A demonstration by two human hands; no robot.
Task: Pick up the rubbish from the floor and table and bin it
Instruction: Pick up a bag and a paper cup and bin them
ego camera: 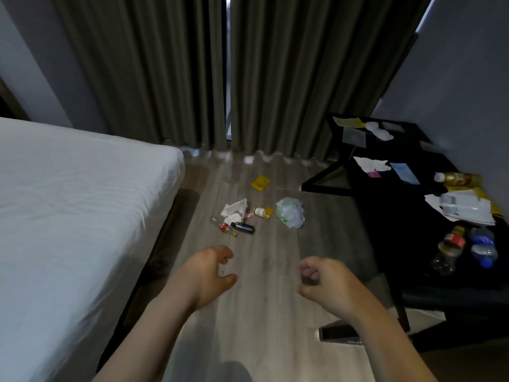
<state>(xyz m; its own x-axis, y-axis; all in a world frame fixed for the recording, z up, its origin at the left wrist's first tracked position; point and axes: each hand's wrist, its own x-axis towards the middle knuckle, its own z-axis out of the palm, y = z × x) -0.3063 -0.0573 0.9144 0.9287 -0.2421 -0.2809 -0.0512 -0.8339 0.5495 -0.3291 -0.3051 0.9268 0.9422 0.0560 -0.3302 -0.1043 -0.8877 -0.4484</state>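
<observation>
Rubbish lies on the wooden floor ahead: a yellow packet [260, 182], crumpled white paper [234, 209], a small white cup [259, 211], a dark bottle [243, 228], a clear bottle with a red label [224, 226] and a crumpled white-green plastic bag [290, 212]. On the black table [385, 194] at the right lie papers [371, 164], a yellow sheet [348, 122], a blue card [405, 173], a tipped bottle [457, 178], white wrappers [465, 208] and two crushed bottles [465, 248]. My left hand [212, 274] and right hand [322, 282] hover over the floor, short of the rubbish, fingers loosely curled and holding nothing.
A white bed [77, 202] fills the left side. Grey curtains [192, 78] hang at the back. A dark flat object [338, 333] lies on the floor near my right forearm. No bin is in view.
</observation>
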